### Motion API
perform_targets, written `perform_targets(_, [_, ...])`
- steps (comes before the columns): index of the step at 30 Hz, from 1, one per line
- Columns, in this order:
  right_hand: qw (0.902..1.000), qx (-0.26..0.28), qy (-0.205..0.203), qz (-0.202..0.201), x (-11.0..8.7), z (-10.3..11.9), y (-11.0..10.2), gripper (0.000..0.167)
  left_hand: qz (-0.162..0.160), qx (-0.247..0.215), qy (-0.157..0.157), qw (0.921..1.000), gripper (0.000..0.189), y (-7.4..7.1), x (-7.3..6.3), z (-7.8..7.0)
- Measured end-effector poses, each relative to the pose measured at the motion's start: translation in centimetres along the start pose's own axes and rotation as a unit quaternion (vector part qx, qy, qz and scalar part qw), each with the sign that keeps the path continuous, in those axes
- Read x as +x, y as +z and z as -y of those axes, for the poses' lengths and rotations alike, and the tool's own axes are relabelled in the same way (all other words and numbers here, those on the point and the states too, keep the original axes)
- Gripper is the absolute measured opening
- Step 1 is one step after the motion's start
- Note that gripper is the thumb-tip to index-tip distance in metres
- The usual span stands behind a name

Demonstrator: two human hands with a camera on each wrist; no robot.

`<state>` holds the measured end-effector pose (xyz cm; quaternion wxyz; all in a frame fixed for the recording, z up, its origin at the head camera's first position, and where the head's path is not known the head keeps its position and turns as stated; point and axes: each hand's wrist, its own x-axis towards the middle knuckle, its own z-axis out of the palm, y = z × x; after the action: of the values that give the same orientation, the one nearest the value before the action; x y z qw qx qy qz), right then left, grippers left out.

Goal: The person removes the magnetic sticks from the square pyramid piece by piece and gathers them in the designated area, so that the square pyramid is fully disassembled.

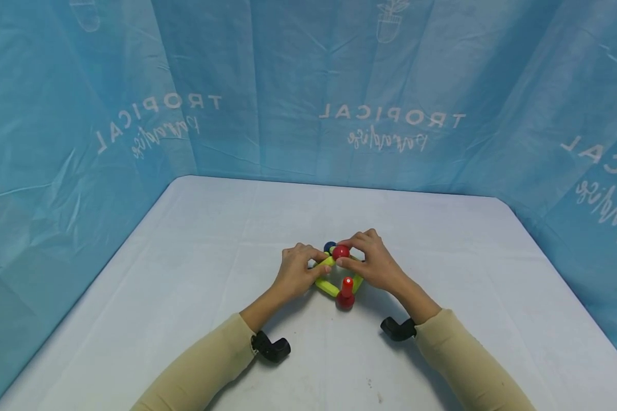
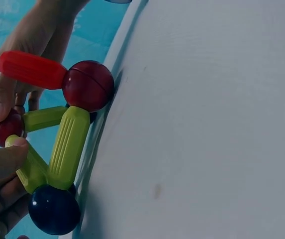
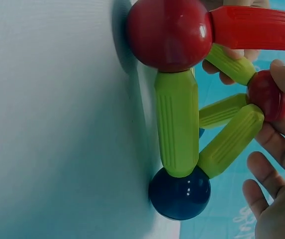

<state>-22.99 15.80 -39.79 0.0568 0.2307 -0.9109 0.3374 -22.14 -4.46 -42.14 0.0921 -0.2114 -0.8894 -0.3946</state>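
A construction toy of yellow-green rods and red and blue balls stands on the table between both hands. My left hand (image 1: 295, 271) pinches a yellow-green rod (image 2: 33, 172) that slopes up from a blue ball (image 2: 55, 210). With thumb and fingers, my right hand (image 1: 372, 262) holds the raised red ball (image 3: 264, 94), where several rods meet. At the near corner another red ball (image 1: 345, 302) rests low, and a red rod (image 1: 347, 284) points up from it. A dark blue ball (image 1: 330, 247) shows at the far side, partly covered.
White cloth covers the table (image 1: 236, 240). Blue printed sheeting (image 1: 288, 85) hangs behind it and along both sides. Black wrist-worn cameras (image 1: 271, 347) sit at the sleeve cuffs, close above the cloth. A few small marks (image 1: 370, 383) spot the near part of the cloth.
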Motion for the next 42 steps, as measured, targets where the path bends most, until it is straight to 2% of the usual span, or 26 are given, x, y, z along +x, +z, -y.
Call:
perform_targets(7, [0.9999, 0.009, 0.000, -0.014, 0.1, -0.4, -0.3, 0.036, -0.034, -0.069, -0.061, 0.9951, 0.022, -0.7, -0.7, 0.2])
perform_targets(10, [0.9998, 0.013, 0.006, -0.014, 0.2, -0.5, -0.3, 0.038, -0.042, -0.076, -0.073, 0.9935, 0.022, -1.0, -1.1, 0.5])
perform_targets(13, [0.9994, 0.025, 0.013, -0.018, 0.3, -0.6, -0.4, 0.040, -0.048, -0.075, -0.069, 0.9937, 0.023, -1.3, -1.4, 0.7])
perform_targets(19, [0.9978, 0.039, 0.044, -0.031, 0.8, -0.9, -0.6, 0.041, -0.052, -0.065, -0.036, 0.9959, 0.023, -1.5, -2.5, 0.8])
perform_targets(26, [0.9952, 0.052, 0.079, -0.024, 1.3, -1.2, -1.0, 0.044, -0.062, -0.077, 0.017, 0.9949, 0.020, -1.1, -3.9, 0.1])
perform_targets(31, [0.9951, 0.052, 0.081, -0.024, 1.6, -1.5, -1.2, 0.046, -0.064, -0.077, 0.041, 0.9942, 0.019, -0.8, -4.6, -0.4])
perform_targets(37, [0.9961, 0.052, 0.069, -0.020, 1.7, -1.6, -1.2, 0.044, -0.048, -0.090, 0.018, 0.9947, 0.022, -1.2, -4.6, -0.2])
perform_targets(42, [0.9963, 0.049, 0.068, -0.022, 1.8, -1.7, -1.2, 0.041, -0.061, -0.099, -0.005, 0.9931, 0.027, -1.8, -3.0, 0.8])
